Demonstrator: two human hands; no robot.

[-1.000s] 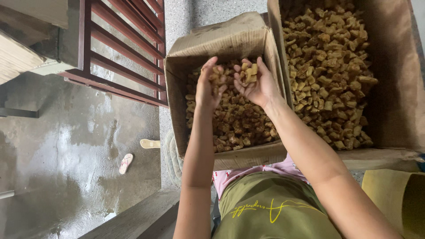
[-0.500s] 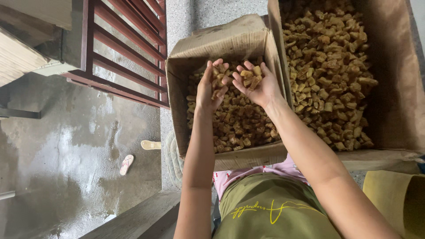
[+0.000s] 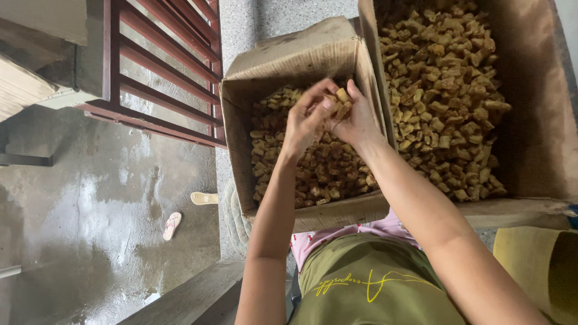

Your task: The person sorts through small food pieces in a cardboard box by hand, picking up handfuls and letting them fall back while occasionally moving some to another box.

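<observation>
Both hands meet above the smaller cardboard box (image 3: 289,60): the left hand (image 3: 306,120) curls its fingers around a few brown chunks (image 3: 342,96), and the right hand (image 3: 356,123) cups against it, gripping the same small clump. Below them the box is filled with more dried brown pieces (image 3: 319,174). Just beside it, to the right, stands a larger box (image 3: 536,120) heaped with similar pieces. Off to the left, a sandal (image 3: 172,225) lies on the wet concrete floor (image 3: 90,210).

Larger box (image 3: 542,120) runs off the frame — top and right edges unseen.
</observation>
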